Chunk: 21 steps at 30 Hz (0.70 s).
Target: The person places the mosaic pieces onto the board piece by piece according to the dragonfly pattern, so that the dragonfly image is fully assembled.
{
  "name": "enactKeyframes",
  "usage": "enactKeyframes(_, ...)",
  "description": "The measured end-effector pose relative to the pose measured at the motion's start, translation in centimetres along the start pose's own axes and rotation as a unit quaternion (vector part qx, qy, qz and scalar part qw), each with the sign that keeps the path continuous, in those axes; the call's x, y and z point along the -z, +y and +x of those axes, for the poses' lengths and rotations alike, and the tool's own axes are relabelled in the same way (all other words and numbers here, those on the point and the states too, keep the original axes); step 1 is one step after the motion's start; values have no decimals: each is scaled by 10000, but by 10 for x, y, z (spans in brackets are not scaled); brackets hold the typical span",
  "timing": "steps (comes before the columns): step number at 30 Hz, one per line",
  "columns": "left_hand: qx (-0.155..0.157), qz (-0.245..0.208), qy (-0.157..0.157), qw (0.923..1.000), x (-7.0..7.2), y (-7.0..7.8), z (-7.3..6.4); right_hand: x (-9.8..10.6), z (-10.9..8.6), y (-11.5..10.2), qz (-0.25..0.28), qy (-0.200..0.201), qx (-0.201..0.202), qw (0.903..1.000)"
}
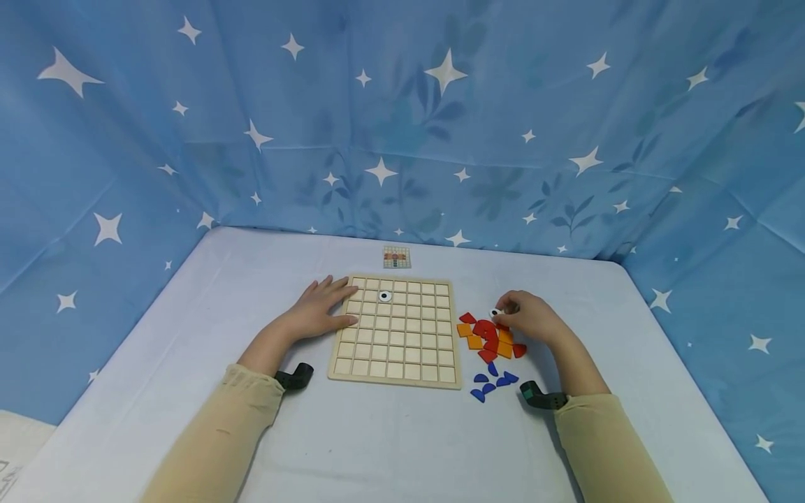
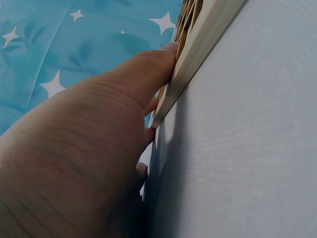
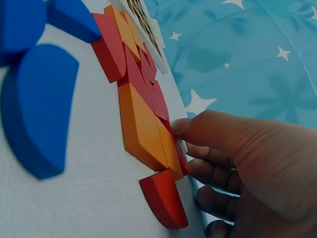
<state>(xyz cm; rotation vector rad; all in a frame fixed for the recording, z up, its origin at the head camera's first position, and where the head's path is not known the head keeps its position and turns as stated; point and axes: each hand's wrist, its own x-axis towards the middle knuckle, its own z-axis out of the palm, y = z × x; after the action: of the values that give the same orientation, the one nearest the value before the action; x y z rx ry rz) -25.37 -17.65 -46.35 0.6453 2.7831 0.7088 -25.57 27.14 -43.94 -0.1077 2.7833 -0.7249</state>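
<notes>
My left hand [image 1: 321,307] rests at the left edge of a wooden grid board [image 1: 395,383], fingers spread and thumb on its rim. In the left wrist view the thumb [image 2: 148,69] lies over the board's edge [image 2: 198,54]. One white tile with a black eye dot [image 1: 385,297] sits in a cell near the board's top. Right of the board, my right hand [image 1: 531,318] pinches a second white eye tile [image 1: 495,313] between thumb and fingers. Beneath it lie red pieces [image 1: 486,330] and orange squares [image 1: 474,342], seen close in the right wrist view.
Several blue pieces [image 1: 489,388] lie nearer the front, below the red and orange group. Behind the board is a small picture card [image 1: 397,257] with a gridded pattern. A blue star-patterned curtain [image 1: 402,140] hangs around the white table [image 1: 377,447].
</notes>
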Motion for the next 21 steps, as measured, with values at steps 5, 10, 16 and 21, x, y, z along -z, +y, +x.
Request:
enactKeyframes(5, 22, 46, -4, 10000, -1, 0, 0, -1, -1, -1, -67, 109, 130, 9998)
enactKeyframes(10, -2, 90, 21, 10000, -1, -1, 0, 1, -2, -5, -98, 183, 249, 9995)
enactKeyframes(16, 30, 85, 3, 10000, -1, 0, -1, 8, -3, -21, -36, 169, 403, 9990)
enactKeyframes(21, 20, 49, 4, 10000, 0, 1, -1, 10, 1, -42, -120, 245, 725, 9970)
